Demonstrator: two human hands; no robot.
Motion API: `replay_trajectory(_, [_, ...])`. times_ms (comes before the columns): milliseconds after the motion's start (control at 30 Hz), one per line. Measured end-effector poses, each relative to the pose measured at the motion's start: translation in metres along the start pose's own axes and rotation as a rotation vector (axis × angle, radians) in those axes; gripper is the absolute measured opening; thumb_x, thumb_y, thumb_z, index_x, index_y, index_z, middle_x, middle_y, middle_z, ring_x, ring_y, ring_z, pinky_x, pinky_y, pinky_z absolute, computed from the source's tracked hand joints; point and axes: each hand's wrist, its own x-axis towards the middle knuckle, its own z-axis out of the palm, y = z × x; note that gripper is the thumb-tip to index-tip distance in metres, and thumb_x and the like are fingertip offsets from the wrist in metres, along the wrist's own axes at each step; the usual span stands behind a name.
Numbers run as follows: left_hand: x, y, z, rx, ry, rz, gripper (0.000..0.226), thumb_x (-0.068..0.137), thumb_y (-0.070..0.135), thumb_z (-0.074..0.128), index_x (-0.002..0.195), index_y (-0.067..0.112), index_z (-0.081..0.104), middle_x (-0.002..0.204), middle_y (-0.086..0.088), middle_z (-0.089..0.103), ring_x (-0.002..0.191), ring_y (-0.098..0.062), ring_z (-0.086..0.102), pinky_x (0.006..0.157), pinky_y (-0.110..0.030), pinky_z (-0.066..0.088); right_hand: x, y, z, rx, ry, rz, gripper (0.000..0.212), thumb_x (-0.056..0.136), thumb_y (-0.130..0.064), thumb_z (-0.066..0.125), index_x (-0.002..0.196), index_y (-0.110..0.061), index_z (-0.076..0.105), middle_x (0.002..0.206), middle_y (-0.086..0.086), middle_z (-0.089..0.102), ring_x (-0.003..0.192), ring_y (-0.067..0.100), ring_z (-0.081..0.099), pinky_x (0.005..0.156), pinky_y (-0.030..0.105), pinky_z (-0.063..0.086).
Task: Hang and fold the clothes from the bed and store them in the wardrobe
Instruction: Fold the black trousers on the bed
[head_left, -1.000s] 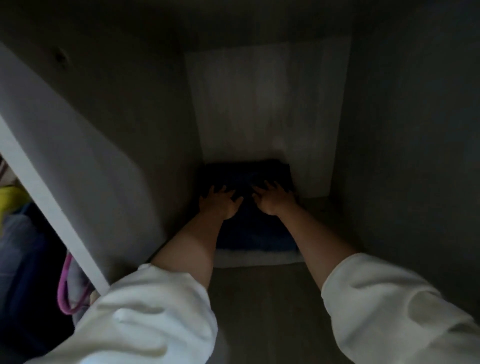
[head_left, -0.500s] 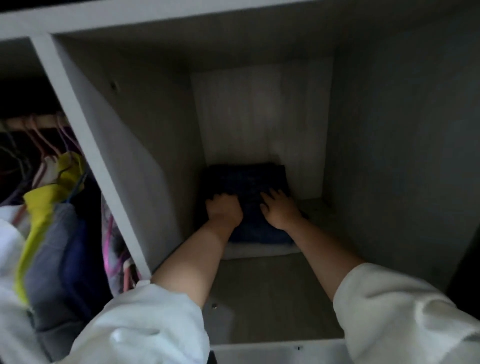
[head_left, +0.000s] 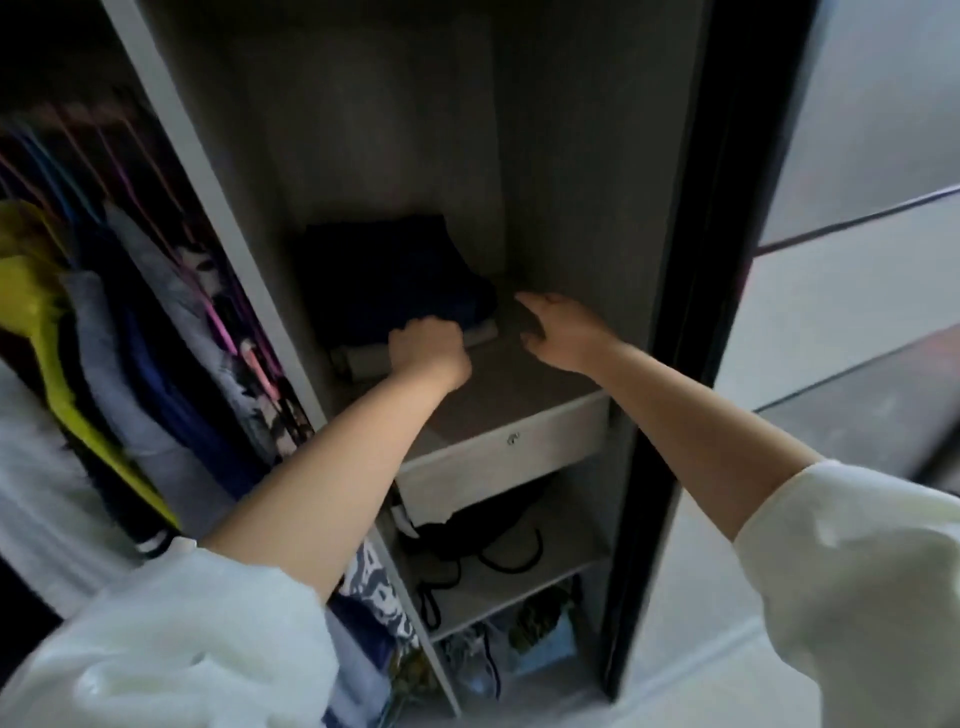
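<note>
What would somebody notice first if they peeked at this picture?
Two bare arms in white sleeves reach into a wardrobe shelf: the left hand sits curled at the front of a stack of folded dark clothes, and the right hand hovers open just beside it. On the left, a bright yellow garment hangs among other clothes on coloured hangers. Below the shelf lies a black tangle of straps.

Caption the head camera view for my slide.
Left hand touches the folded dark clothes on a wardrobe shelf; right hand hovers open.
</note>
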Motion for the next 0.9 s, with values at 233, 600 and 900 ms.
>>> replay_trajectory(233, [-0.058, 0.061, -0.007, -0.014, -0.071, 0.142, 0.036, 0.096, 0.032, 0.039, 0.116, 0.008, 0.057, 0.115, -0.01, 0.057, 0.105, -0.027, 0.055, 0.067, -0.028, 0.038, -0.112, 0.046, -0.035, 0.018, 0.024, 0.233, 0.027, 0.092, -0.023, 0.045, 0.112, -0.012, 0.06, 0.116, 0.011, 0.059, 0.111, 0.032, 0.054, 0.085, 0.031, 0.047])
replay_trajectory(600, [-0.143, 0.347, -0.037, -0.05, -0.072, 0.472, 0.031, 0.093, 0.019, 0.042, 0.117, 0.007, 0.057, 0.123, -0.012, 0.057, 0.113, -0.028, 0.055, 0.08, -0.029, 0.043, -0.345, 0.271, -0.103, -0.088, -0.01, 0.64, 0.049, 0.085, -0.039, 0.033, 0.111, -0.01, 0.061, 0.117, 0.012, 0.06, 0.113, 0.03, 0.052, 0.093, 0.035, 0.038])
replay_trajectory(900, [-0.216, 0.624, -0.068, -0.142, -0.123, 0.841, 0.039, 0.093, 0.022, 0.04, 0.129, 0.009, 0.047, 0.131, -0.012, 0.05, 0.122, -0.029, 0.047, 0.092, -0.032, 0.041, -0.507, 0.433, -0.164, -0.153, 0.022, 0.938, 0.031, 0.093, -0.022, 0.044, 0.12, -0.014, 0.059, 0.124, 0.009, 0.057, 0.113, 0.027, 0.052, 0.085, 0.031, 0.043])
